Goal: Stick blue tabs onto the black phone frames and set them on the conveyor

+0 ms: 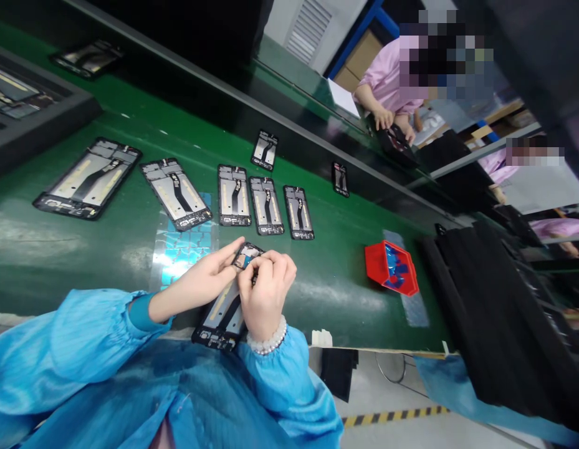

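Note:
An open phone frame [219,315] with a dark ribbon cable lies tilted at the table's front edge, just before my body. My left hand [207,274] grips its upper left side, fingers along the edge and thumb near the top. Over the phone's upper part, my right hand [265,290] is closed in a pinch; what its fingertips hold is hidden. Beyond my hands is a clear sheet of shiny blue stickers [189,243]. A phone frame [177,193] partly overlaps that sheet.
More phone frames [234,194] lie across the green table [331,274]. A red bin [376,268] with blue pieces stands right, on a clear strip [415,308]. At left is a black tray [78,115]. Co-workers in pink sleeves [387,65] work beyond the rail.

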The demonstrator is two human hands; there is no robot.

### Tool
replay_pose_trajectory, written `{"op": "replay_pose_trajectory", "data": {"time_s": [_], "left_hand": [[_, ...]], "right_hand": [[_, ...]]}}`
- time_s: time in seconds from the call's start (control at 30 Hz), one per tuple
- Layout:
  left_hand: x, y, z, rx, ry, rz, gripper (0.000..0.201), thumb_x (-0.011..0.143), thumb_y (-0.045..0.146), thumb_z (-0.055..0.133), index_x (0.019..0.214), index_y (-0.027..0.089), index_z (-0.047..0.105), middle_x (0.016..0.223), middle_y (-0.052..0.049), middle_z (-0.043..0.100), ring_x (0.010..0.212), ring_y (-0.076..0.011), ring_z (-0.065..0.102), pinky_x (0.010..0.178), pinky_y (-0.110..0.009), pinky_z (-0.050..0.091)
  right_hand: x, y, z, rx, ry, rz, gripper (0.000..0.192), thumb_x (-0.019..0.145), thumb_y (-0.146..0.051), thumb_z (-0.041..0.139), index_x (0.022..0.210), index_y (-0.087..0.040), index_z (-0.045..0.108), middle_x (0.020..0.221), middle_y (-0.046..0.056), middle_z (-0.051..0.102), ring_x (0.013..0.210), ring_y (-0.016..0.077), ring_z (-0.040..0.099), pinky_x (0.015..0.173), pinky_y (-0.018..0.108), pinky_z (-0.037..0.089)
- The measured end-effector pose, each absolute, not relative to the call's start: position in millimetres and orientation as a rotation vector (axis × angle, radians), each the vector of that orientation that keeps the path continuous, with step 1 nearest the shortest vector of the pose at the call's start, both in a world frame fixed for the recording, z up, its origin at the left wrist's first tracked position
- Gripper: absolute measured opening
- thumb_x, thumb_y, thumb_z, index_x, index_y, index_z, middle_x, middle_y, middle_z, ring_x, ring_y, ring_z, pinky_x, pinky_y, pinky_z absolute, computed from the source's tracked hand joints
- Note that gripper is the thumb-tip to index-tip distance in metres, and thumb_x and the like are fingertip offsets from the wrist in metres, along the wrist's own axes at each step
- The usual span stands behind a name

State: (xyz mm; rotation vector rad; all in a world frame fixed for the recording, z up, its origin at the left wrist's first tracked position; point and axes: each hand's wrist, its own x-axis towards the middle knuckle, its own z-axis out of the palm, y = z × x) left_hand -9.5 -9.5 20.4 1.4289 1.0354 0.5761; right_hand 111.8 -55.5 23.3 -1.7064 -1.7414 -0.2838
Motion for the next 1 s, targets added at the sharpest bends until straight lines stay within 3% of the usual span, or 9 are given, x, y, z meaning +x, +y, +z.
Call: {"op": "replay_pose_trajectory", "data": {"time_s": [0.17, 0.3, 0.37, 0.53, 0.63, 0.73, 0.8, 0.9, 1.0], "left_hand": [[-10, -3, 15, 1.308, 1.093, 0.655, 0.069, 0.077, 0.029, 0.045, 0.143, 0.009, 0.035, 0.138, -0.01, 0.053, 0.119, -0.0259, 0.055, 0.1, -0.036, 0.045], [-11, 2, 11, 1.402, 1.173, 0.734, 0.054, 0.083, 0.036, 0.045, 0.132, 0.015, 0.052, 0.135, -0.005, 0.057, 0.123, -0.0267, 0.052, 0.106, -0.036, 0.039], [-11, 2, 11, 1.493, 1.178, 0.753, 0.049, 0.087, 0.041, 0.042, 0.128, 0.017, 0.057, 0.133, -0.003, 0.058, 0.123, -0.0259, 0.052, 0.105, -0.034, 0.039], [-11, -2, 9, 1.656, 1.291, 0.724, 0.059, 0.089, 0.04, 0.033, 0.139, 0.011, 0.043, 0.124, -0.009, 0.064, 0.117, -0.027, 0.056, 0.1, -0.036, 0.044], [-12, -4, 8, 1.707, 1.311, 0.652, 0.062, 0.09, 0.039, 0.029, 0.144, 0.01, 0.034, 0.11, -0.01, 0.07, 0.101, -0.0264, 0.065, 0.09, -0.036, 0.05], [-13, -3, 9, 1.743, 1.295, 0.598, 0.065, 0.089, 0.038, 0.028, 0.147, 0.009, 0.027, 0.11, -0.01, 0.069, 0.093, -0.026, 0.066, 0.086, -0.037, 0.051], [-13, -3, 8, 1.75, 1.278, 0.589, 0.067, 0.088, 0.036, 0.029, 0.148, 0.008, 0.024, 0.119, -0.012, 0.065, 0.097, -0.0269, 0.065, 0.088, -0.038, 0.05], [-14, -3, 6, 1.714, 1.207, 0.65, 0.07, 0.085, 0.037, 0.033, 0.148, 0.007, 0.024, 0.138, -0.012, 0.052, 0.114, -0.0269, 0.058, 0.097, -0.036, 0.045], [-15, -5, 6, 1.642, 1.134, 0.689, 0.073, 0.083, 0.039, 0.036, 0.147, 0.006, 0.024, 0.142, -0.012, 0.048, 0.118, -0.0261, 0.055, 0.099, -0.034, 0.044]], "right_hand": [[148, -75, 28, -1.824, -1.519, -0.456, 0.009, 0.083, -0.012, 0.046, 0.077, -0.018, 0.049, 0.087, 0.009, 0.054, 0.093, 0.0228, 0.048, 0.084, 0.042, 0.041], [274, -87, 54, -1.999, -1.018, -0.717, 0.011, 0.086, -0.028, 0.04, 0.082, -0.021, 0.047, 0.082, 0.008, 0.052, 0.083, 0.0234, 0.053, 0.075, 0.041, 0.042], [345, -85, 70, -2.181, -0.806, -0.74, 0.017, 0.083, -0.037, 0.037, 0.076, -0.023, 0.043, 0.078, 0.01, 0.05, 0.083, 0.0283, 0.053, 0.072, 0.046, 0.039], [434, -64, 100, -2.271, -0.963, -0.587, 0.031, 0.068, -0.048, 0.055, 0.055, -0.028, 0.035, 0.054, 0.001, 0.034, 0.074, 0.0324, 0.052, 0.063, 0.049, 0.037], [401, -56, 96, -2.212, -1.097, -0.598, 0.034, 0.072, -0.048, 0.056, 0.054, -0.028, 0.035, 0.054, 0.003, 0.037, 0.079, 0.0327, 0.052, 0.065, 0.05, 0.039], [313, -58, 73, -2.089, -1.338, -0.555, 0.027, 0.085, -0.043, 0.046, 0.066, -0.023, 0.05, 0.07, 0.01, 0.055, 0.084, 0.0256, 0.054, 0.074, 0.044, 0.044], [243, -61, 54, -1.843, -1.782, -0.352, 0.019, 0.09, -0.031, 0.047, 0.081, -0.02, 0.06, 0.083, 0.008, 0.063, 0.087, 0.0195, 0.056, 0.079, 0.036, 0.046], [162, -61, 35, -1.499, -2.168, -0.187, 0.02, 0.091, -0.019, 0.048, 0.105, -0.021, 0.063, 0.1, 0.006, 0.066, 0.096, 0.0179, 0.054, 0.083, 0.032, 0.045], [137, -58, 30, -1.47, -2.193, -0.151, 0.022, 0.089, -0.02, 0.053, 0.109, -0.023, 0.064, 0.104, 0.006, 0.064, 0.104, 0.0191, 0.049, 0.087, 0.032, 0.043]]}}
